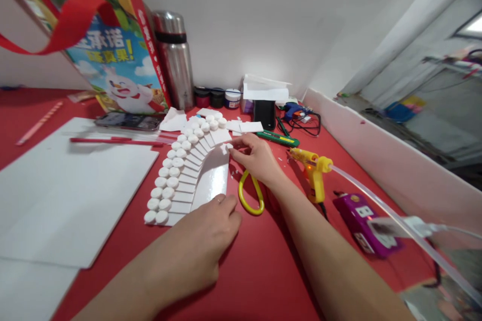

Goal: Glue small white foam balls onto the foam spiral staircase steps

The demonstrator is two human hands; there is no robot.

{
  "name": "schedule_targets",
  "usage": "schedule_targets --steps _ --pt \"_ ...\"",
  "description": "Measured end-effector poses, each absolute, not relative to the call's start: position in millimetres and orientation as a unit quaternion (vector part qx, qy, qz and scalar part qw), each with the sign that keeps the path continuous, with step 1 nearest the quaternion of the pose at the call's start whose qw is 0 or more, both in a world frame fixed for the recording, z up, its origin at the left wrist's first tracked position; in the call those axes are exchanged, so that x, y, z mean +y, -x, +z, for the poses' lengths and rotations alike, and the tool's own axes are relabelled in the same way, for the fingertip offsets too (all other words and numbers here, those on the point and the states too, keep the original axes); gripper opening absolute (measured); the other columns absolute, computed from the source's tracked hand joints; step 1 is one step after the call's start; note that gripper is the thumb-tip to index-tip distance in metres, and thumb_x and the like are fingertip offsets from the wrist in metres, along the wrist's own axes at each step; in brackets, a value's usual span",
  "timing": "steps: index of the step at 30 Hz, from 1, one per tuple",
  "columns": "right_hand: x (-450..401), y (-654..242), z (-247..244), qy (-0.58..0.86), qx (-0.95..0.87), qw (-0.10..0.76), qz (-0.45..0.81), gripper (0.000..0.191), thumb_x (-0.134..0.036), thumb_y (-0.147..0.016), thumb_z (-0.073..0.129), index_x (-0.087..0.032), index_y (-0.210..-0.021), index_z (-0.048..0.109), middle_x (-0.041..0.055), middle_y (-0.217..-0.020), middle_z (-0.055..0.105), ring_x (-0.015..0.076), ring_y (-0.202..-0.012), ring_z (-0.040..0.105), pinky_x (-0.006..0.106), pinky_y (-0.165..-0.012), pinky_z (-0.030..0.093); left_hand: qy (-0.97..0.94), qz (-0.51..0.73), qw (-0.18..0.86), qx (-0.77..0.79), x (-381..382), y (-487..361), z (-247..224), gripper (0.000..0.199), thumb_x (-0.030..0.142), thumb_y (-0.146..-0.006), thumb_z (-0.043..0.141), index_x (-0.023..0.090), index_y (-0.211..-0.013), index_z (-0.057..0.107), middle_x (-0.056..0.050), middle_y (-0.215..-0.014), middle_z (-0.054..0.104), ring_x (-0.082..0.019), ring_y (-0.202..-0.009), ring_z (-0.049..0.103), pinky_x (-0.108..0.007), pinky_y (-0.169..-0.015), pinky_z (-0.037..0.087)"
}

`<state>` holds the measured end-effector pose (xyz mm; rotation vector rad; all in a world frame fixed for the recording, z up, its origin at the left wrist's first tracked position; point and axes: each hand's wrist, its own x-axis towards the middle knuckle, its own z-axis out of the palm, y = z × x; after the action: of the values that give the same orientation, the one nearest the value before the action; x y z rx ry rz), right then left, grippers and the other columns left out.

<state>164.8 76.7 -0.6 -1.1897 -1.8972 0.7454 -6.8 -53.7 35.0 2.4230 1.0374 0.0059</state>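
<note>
A white curved model (188,173) lies on the red table, a fan of narrow white strips edged by a double row of round white discs (169,182). My right hand (257,158) is at its upper inner end, thumb and index finger pinched around a small white piece (226,148). At the lower right edge of the model rests my left hand (209,228), fingers curled and closed; what lies under them is hidden. A yellow loop (251,193) like a tool handle sits just below my right hand.
A yellow glue gun (312,168) with an orange light stands right, near a purple power strip (367,223). White sheets (75,185), a red pen (113,141) and a phone (128,121) lie left. Behind are a green cutter (278,138), paint jars (217,98), a steel flask (175,65) and a bag (116,67).
</note>
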Motion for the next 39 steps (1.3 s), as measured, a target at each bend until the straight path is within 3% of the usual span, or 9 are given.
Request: schedule_targets --steps 6,19,26,39 --pt "76.0 -163.2 -0.1 0.466 -0.753 0.37 0.282 0.015 -0.017 -0.088 0.065 -0.017 -0.1 0.075 0.006 -0.097 0.067 0.0161 -0.087 0.065 0.03 -0.076 0.053 -0.905 0.036 0.218 0.365 -51.1 3.9 27.8 0.028 -0.001 -0.066 0.05 0.018 -0.087 0.053 -0.012 -0.102 0.056 -0.026 -0.085 0.051 -0.041 -0.071 0.049" --pt "79.4 -161.8 -4.5 0.442 -0.776 0.373 0.252 0.012 -0.016 -0.087 0.066 -0.016 -0.097 0.073 0.0058 -0.095 0.066 0.0157 -0.082 0.063 0.029 -0.073 0.05 -0.94 0.117 0.121 0.298 -50.5 -5.7 8.9 0.027 0.001 -0.073 0.051 0.012 -0.097 0.059 -0.015 -0.105 0.058 -0.026 -0.089 0.051 -0.04 -0.074 0.049" --pt "73.2 -158.5 -1.7 0.41 -0.805 0.349 0.249 0.01 -0.018 -0.088 0.067 -0.019 -0.096 0.072 0.005 -0.097 0.067 0.0166 -0.086 0.062 0.032 -0.08 0.049 -0.95 0.129 0.147 0.245 -55.3 -8.3 0.6 0.013 0.007 -0.082 0.051 0.017 -0.087 0.056 -0.007 -0.091 0.056 -0.021 -0.076 0.048 -0.037 -0.061 0.038" --pt "71.0 -147.1 -1.3 0.442 -0.802 0.319 0.246 0.012 -0.015 -0.089 0.064 -0.017 -0.098 0.072 0.0085 -0.105 0.068 0.0184 -0.093 0.063 0.032 -0.086 0.048 -0.927 0.155 0.208 0.271 -51.0 -4.5 1.9 0.018 0.004 -0.087 0.048 0.016 -0.09 0.062 -0.007 -0.089 0.058 -0.02 -0.077 0.05 -0.034 -0.063 0.035"
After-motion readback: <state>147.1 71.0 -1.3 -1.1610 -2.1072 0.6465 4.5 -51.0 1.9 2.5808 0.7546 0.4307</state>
